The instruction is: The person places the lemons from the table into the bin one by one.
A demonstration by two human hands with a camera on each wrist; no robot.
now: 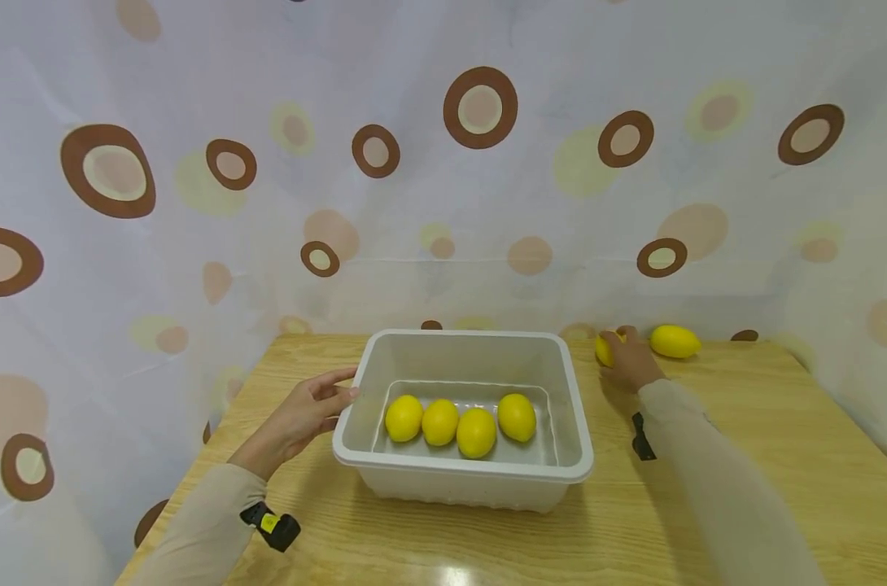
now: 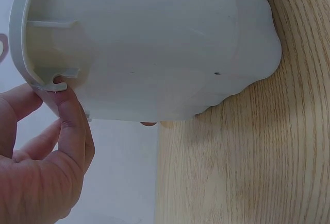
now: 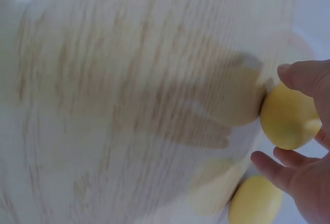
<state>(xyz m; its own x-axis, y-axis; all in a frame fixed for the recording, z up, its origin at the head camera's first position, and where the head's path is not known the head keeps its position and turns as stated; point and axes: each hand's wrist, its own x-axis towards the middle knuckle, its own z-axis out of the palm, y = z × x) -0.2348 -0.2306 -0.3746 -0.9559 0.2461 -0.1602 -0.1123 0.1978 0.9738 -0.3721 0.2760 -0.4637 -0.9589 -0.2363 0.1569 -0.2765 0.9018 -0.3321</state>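
A yellow lemon (image 3: 289,118) sits near the surface's (image 1: 751,423) back edge, right of the tub (image 1: 465,464); partly covered, its long axis cannot be told. The right hand's (image 1: 631,362) thumb and fingers curl around it. Just beside, a second lemon (image 1: 675,342) lies sideways, long axis left to right. The left hand (image 1: 304,413) pinches the tub's left rim; four lemons (image 1: 476,433) line the tub's floor in a rough row.

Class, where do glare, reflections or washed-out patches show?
Head: glare spot on the table, bottom edge; left wrist: crisp wood grain, no strong glare; right wrist: washed-out grain, glare top left, lemons faintly reflected in the table.
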